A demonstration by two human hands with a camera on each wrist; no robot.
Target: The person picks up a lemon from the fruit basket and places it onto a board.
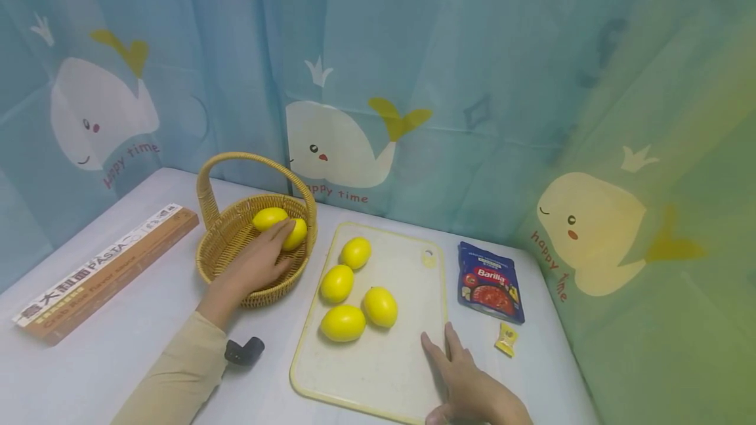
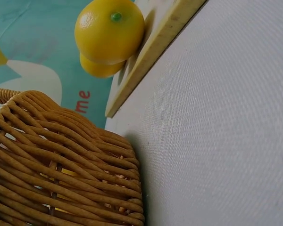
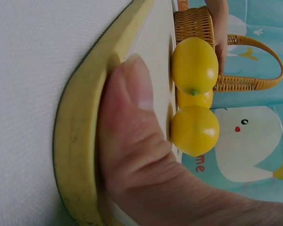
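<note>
My left hand (image 1: 260, 262) reaches into the wicker basket (image 1: 207, 261). Its straight fingers touch the right one of two lemons inside (image 1: 298, 235), and the thumb lies apart from that fruit. Beside the fingertips is the other basket lemon (image 1: 270, 218). My right hand (image 1: 469, 379) rests with spread fingers on the right edge of a white cutting board (image 1: 401, 372) with a yellow rim. In the right wrist view, its thumb (image 3: 132, 127) lies against the board's rim. Several lemons (image 1: 344, 323) sit on the board's left half, away from both hands.
A blue Barilla sauce pouch (image 1: 490, 284) and a small yellow packet (image 1: 506, 340) lie right of the board. On the left is a long pasta box (image 1: 112, 267). A black elbow-shaped piece (image 1: 245, 351) lies near the left sleeve. A whale-print curtain (image 1: 472, 84) hangs behind the table.
</note>
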